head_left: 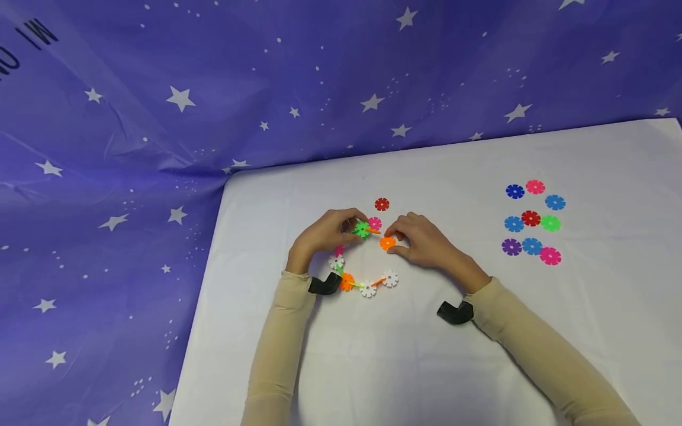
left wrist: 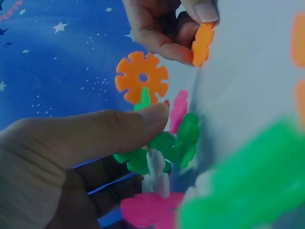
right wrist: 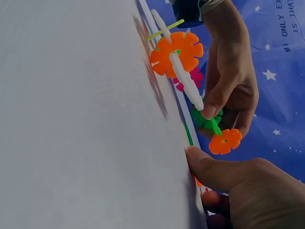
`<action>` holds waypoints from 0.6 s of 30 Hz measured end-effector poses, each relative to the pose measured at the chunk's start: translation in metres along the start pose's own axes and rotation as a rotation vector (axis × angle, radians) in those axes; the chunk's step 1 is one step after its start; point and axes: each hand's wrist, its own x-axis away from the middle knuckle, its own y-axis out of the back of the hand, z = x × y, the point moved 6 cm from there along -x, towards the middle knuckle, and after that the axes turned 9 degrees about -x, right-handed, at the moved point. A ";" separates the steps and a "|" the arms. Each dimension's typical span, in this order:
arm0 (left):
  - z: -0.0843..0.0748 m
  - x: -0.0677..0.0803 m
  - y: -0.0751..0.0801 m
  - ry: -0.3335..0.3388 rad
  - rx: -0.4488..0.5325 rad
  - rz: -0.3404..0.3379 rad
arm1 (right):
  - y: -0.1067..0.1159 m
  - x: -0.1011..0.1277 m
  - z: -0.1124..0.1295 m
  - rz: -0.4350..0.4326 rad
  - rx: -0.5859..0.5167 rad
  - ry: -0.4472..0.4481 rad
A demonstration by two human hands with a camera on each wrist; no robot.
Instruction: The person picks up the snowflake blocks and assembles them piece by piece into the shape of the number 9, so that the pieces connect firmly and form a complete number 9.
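Left hand: left hand [head_left: 326, 234] sits at the upper left end of the chain, fingers curled round the green disc [head_left: 362, 229]; grip closed on it, with the thumb laid across in the left wrist view [left wrist: 119, 129].
Right hand: right hand [head_left: 426, 242] lies just right of the left hand, thumb and fingertips pinching the orange disc [head_left: 388, 242]; grip tight on its edge, the disc seen edge-on in the left wrist view [left wrist: 202, 44].
Green and orange discs: near each other but apart; an orange piece sits slotted between them, reaching from the green disc toward the orange one.
Chain: snowflake chain [head_left: 362, 278] curves on the counter [head_left: 373, 367] below both hands, with white, orange, white, white discs joined by thin edge-on pieces. Its upper left end rises under the left hand to the green disc.
Pink disc: pink disc [head_left: 375, 223] just beside the green disc, at the left fingertips; whether it is slotted in cannot be told.
Red disc: lone red disc [head_left: 381, 204] lies flat above the hands, apart from them.
Spare discs: loose cluster [head_left: 531, 222] of blue, pink, red, green and purple discs, well apart to the right.
Backdrop: purple star cloth [head_left: 160, 118] behind and left of the counter.
Wrists: black wrist mounts [head_left: 325, 284] on both beige sleeves.
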 end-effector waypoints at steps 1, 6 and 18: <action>-0.001 -0.002 -0.001 0.007 0.007 -0.001 | 0.001 0.001 0.000 -0.002 0.002 -0.014; -0.008 -0.011 -0.009 0.017 0.051 0.005 | 0.012 0.009 -0.007 -0.043 -0.104 -0.125; -0.019 -0.017 -0.028 -0.067 0.154 0.025 | 0.022 0.027 -0.019 -0.166 -0.549 -0.271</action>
